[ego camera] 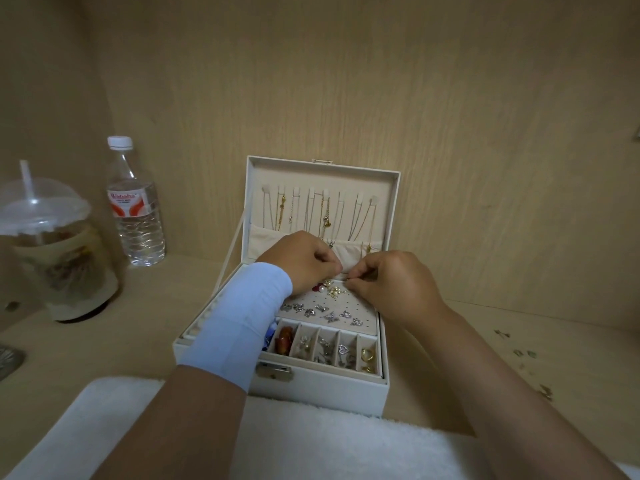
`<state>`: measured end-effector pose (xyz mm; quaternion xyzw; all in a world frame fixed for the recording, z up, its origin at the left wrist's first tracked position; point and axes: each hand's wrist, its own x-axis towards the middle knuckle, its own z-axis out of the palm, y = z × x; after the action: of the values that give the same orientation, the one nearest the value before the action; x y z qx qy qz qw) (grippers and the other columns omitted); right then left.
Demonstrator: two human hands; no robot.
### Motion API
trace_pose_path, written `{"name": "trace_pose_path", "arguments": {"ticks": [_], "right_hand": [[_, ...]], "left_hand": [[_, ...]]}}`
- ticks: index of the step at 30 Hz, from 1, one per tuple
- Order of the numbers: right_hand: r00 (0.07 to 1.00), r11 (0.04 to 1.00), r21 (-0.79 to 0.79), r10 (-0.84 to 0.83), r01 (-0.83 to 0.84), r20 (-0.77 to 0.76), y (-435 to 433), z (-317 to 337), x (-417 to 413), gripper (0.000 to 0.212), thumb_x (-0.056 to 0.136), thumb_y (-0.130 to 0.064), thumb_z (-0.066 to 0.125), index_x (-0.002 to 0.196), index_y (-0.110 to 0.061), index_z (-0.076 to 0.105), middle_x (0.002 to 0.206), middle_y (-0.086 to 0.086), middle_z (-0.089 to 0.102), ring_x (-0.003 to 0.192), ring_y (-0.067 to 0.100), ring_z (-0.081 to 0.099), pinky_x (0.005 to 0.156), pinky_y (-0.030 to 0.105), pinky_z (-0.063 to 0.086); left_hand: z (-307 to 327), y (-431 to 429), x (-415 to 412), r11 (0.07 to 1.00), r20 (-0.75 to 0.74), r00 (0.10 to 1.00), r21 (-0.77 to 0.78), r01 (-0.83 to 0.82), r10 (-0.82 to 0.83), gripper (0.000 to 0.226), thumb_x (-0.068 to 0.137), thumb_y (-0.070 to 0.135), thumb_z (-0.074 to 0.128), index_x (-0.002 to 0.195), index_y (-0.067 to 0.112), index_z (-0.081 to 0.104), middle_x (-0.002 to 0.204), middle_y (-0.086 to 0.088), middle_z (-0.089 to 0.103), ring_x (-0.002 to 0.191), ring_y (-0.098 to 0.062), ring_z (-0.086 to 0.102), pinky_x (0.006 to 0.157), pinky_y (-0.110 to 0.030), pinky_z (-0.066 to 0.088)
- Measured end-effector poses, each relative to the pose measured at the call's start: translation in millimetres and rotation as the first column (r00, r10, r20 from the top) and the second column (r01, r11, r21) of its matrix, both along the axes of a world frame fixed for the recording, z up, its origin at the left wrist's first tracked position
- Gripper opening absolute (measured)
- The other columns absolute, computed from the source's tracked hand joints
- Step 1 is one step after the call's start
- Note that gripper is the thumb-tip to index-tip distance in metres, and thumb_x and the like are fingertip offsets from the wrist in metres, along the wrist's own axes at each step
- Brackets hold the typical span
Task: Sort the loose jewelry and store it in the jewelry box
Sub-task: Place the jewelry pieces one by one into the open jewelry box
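The open jewelry box (322, 389) is set on the counter (138, 341) at the centre of the frame. The left grip (304, 261) and right grip (391, 282) are held curled over its stud panel (346, 306), fingertips nearly meeting; whether anything is pinched cannot be told. Loose jewelry (523, 353) is scattered at the right.

Your left hand (304, 263) and right hand (393, 284) meet over the back of the open box (329, 389). Their fingers are curled, pinching a tiny piece (346, 277) just above the earring pad (363, 306). Necklaces (325, 213) hang in the lid (325, 169). A bottle (136, 209) and a cup (52, 244) stand to the left, and loose pieces (523, 355) lie to the right.
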<state>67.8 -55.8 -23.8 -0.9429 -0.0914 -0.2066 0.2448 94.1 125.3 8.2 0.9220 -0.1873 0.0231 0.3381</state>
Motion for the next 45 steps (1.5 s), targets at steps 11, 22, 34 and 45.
{"name": "trace_pose_path", "arguments": {"ticks": [11,22,34,45], "right_hand": [[0.998,0.983,0.181,-0.002,0.013,-0.059,-9.1,7.7,2.3,0.008,0.08,-0.028,0.081,0.074,-0.029,0.075,0.071,-0.015,0.07,0.069,0.002,0.066,0.073,0.037,0.06],[0.999,0.987,-0.154,0.046,-0.049,-0.025,1.7,8.6,-3.9,0.007,0.087,-0.035,0.071,0.089,-0.032,0.076,0.085,-0.016,0.071,0.079,0.002,0.064,0.074,0.029,0.056],[0.98,0.932,0.326,0.191,-0.16,-0.063,-15.8,22.9,5.0,0.013,0.091,-0.015,0.069,0.089,-0.026,0.074,0.083,-0.007,0.072,0.059,-0.006,0.058,0.067,0.022,0.045],[0.965,0.823,0.511,0.255,-0.247,0.055,-15.0,33.9,-3.6,0.011,0.081,-0.006,0.08,0.092,-0.009,0.08,0.076,-0.001,0.075,0.051,-0.005,0.058,0.054,0.008,0.042]], "left_hand": [[-3.4,-7.4,-2.3,0.98,-0.022,0.997,0.185,0.071,-0.068,0.012,0.089,0.037,0.067,0.095,0.035,0.078,0.104,0.016,0.071,0.099,-0.008,0.063,0.098,-0.036,0.049],[5.4,6.3,0.6,0.999,0.051,0.998,0.008,-0.035,0.034,0.023,0.097,0.028,0.057,0.114,0.027,0.073,0.125,0.01,0.067,0.116,-0.012,0.058,0.098,-0.024,0.038],[5.9,-8.1,-9.3,0.923,-0.07,0.997,-0.385,-0.004,-0.025,0.005,0.085,0.015,0.072,0.091,0.017,0.071,0.084,-0.001,0.075,0.06,-0.011,0.062,0.07,-0.034,0.058],[3.3,-12.1,-9.9,0.872,-0.119,0.99,-0.49,0.004,-0.071,0.009,0.088,0.028,0.07,0.094,0.025,0.076,0.086,-0.006,0.077,0.067,-0.015,0.061,0.064,-0.038,0.053]]}}
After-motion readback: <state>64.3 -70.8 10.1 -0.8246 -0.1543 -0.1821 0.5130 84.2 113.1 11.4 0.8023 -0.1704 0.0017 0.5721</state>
